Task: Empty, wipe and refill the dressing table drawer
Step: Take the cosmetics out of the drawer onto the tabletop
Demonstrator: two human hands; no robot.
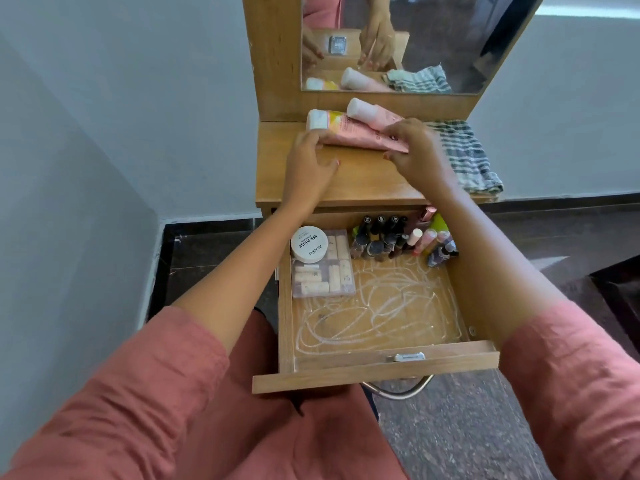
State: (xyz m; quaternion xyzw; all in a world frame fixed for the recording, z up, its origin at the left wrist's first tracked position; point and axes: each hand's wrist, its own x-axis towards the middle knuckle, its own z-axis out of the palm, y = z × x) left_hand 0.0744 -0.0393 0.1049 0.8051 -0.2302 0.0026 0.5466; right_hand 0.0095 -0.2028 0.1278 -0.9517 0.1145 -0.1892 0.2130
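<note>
The wooden drawer (377, 370) is pulled out below the dressing table top (349, 181). White scribble marks cover its bare floor. Inside, at the back left, a white nail polish remover tub (309, 244) sits on a clear plastic box (325, 271); several nail polish bottles (381, 239) and small tubes (433, 240) stand at the back right. On the table top lie pink tubes (360, 135), a second pink tube (374, 116) and a yellow tube (323, 119). My left hand (308, 159) touches the cap end of the nearest pink tube. My right hand (412, 150) pinches its flat tail end.
A green-and-white checked cloth (464, 154) lies on the right of the table top. The mirror (408, 39) stands behind and reflects the hands and tubes. Grey walls stand left and right; a dark floor and a metal stool frame (398, 391) lie below the drawer.
</note>
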